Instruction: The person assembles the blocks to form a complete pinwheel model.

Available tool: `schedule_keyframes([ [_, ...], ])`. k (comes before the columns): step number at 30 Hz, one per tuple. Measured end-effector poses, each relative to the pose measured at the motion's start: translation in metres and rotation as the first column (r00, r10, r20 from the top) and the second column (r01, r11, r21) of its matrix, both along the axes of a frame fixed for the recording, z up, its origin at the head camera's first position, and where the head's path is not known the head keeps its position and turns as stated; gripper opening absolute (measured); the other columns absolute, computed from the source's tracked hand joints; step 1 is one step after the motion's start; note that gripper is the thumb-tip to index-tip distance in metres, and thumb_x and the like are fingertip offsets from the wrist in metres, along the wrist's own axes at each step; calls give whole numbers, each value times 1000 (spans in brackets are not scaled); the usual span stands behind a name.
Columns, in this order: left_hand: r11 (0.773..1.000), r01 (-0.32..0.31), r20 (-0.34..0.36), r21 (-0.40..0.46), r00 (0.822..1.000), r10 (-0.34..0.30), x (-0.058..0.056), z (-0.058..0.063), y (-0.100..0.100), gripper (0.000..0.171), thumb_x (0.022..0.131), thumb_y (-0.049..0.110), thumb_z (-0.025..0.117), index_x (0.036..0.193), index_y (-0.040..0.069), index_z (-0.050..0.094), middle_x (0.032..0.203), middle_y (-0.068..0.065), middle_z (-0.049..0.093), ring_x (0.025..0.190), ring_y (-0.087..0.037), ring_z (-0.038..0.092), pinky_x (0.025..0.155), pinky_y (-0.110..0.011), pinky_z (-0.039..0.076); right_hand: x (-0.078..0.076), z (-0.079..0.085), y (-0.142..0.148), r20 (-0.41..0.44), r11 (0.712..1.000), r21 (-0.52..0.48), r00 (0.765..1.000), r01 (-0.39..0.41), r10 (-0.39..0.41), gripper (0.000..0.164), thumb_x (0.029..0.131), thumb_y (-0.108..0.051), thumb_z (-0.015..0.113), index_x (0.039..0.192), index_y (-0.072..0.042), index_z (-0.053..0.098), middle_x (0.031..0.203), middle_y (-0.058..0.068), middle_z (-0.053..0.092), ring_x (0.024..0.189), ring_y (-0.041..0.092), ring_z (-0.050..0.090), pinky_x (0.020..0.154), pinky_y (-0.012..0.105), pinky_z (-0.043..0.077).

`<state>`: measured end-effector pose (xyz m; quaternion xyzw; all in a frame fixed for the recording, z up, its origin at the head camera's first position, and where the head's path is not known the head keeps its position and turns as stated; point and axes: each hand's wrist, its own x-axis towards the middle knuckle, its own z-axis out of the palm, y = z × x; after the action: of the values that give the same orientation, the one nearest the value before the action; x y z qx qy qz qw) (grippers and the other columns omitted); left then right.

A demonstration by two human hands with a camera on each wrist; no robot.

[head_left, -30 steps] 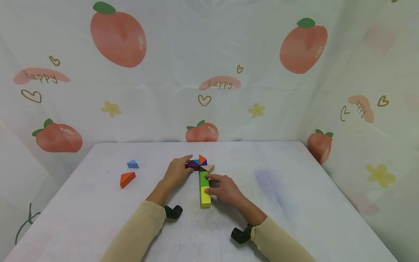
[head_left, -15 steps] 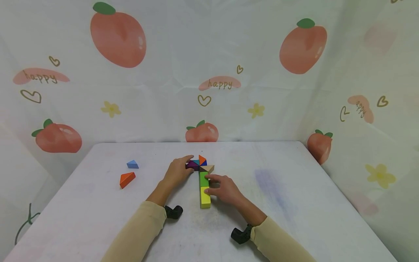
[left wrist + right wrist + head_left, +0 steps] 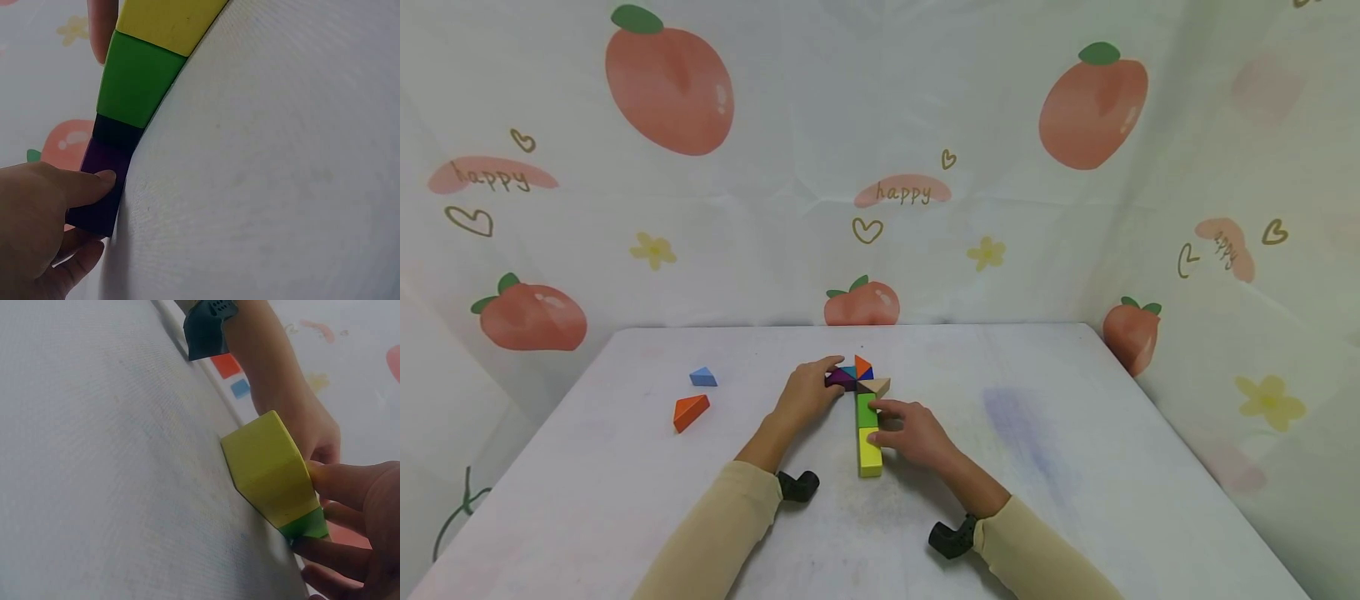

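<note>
My left hand (image 3: 808, 390) pinches a dark purple triangular block (image 3: 842, 380), thumb on its near face and fingers behind, as the left wrist view shows. That block sits in a pinwheel of triangular blocks: a teal one (image 3: 850, 371), an orange one (image 3: 862, 367), a blue one (image 3: 868, 374) and a wooden one (image 3: 876, 386). Below the pinwheel, a green block (image 3: 867, 410) and a yellow block (image 3: 870, 454) lie end to end. My right hand (image 3: 919, 433) rests at their right side, index fingertip at the green block and thumb on the yellow one, fingers loosely bent.
On the white table (image 3: 1037, 517), a light blue triangular block (image 3: 703, 377) and an orange-red triangular block (image 3: 692, 412) lie to the left. A printed curtain (image 3: 775, 150) hangs behind the table's far edge. Black wrist devices (image 3: 797, 486) sit on both forearms.
</note>
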<state>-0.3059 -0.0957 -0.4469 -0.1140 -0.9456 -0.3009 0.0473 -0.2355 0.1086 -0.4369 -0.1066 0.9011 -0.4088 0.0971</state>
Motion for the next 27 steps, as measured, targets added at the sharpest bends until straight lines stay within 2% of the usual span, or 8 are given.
schedule_keyframes([
  [14, 1000, -12, 11, -2, 1000, 12, 0, 1, 1, 55, 89, 17, 73, 140, 16, 55, 126, -10, 63, 119, -31, 54, 101, -49, 42, 0, -2, 0, -15, 1000, -5, 1000, 0, 0, 52, 85, -30, 76, 134, -21, 61, 120, 2, 66, 122, 29, 50, 98, 53, 41],
  [27, 1000, 6, -3, 0, 1000, -6, -1, -2, -3, 56, 88, 19, 74, 140, 16, 54, 131, -9, 60, 125, -30, 50, 103, -49, 40, -1, -3, 0, -5, 1000, 8, 1000, 12, -12, 53, 85, -30, 76, 135, -23, 60, 121, 1, 66, 123, 29, 50, 99, 53, 41],
])
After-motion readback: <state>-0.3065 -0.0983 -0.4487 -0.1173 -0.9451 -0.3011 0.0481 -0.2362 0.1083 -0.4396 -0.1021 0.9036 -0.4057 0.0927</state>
